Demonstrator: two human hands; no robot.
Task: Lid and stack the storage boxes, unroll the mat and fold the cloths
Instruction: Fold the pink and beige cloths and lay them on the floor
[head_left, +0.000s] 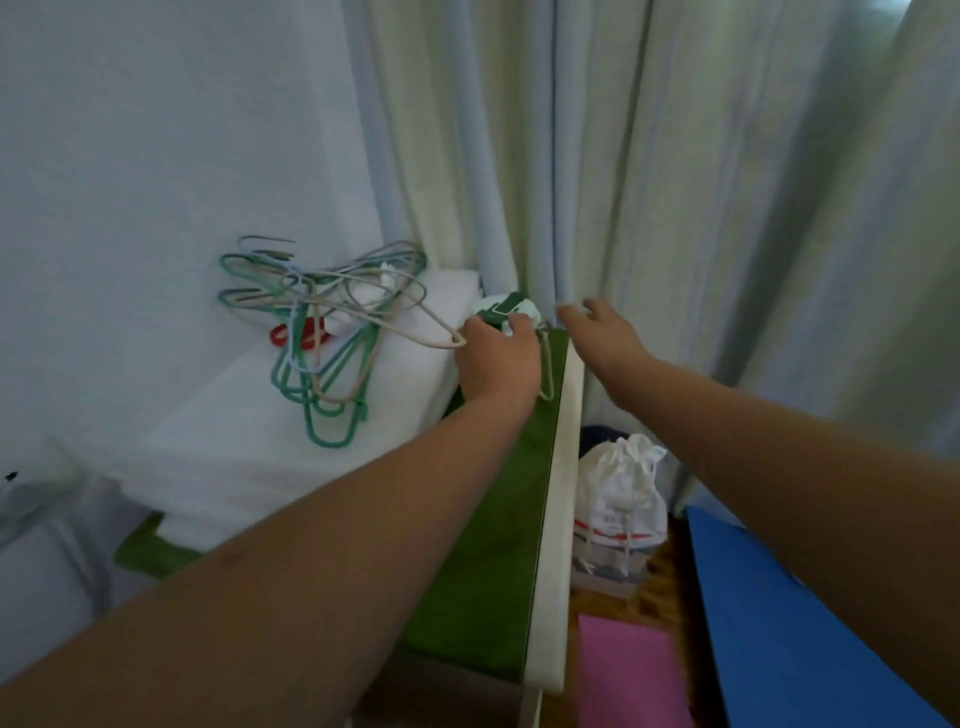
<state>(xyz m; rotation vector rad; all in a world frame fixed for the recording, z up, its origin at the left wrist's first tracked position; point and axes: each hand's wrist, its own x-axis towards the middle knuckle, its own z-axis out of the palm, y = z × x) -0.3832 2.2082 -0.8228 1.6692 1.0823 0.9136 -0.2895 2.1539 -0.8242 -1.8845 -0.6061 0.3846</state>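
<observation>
My left hand (496, 358) is stretched far forward and closed over a small round white and green object (506, 309) at the far end of a green mat-covered surface (488, 545). My right hand (597, 332) reaches beside it with fingers apart, holding nothing, close to the pale curtain (675, 182). A blue mat (789, 639) lies at the lower right. A pink flat sheet (626, 675) lies on the floor below. No storage boxes or cloths can be made out clearly.
A tangle of green, beige and red wire hangers (322, 332) lies on a white foam block (270, 447) against the wall at left. A white drawstring bag (621, 493) sits on the floor between the white table edge (553, 519) and the blue mat.
</observation>
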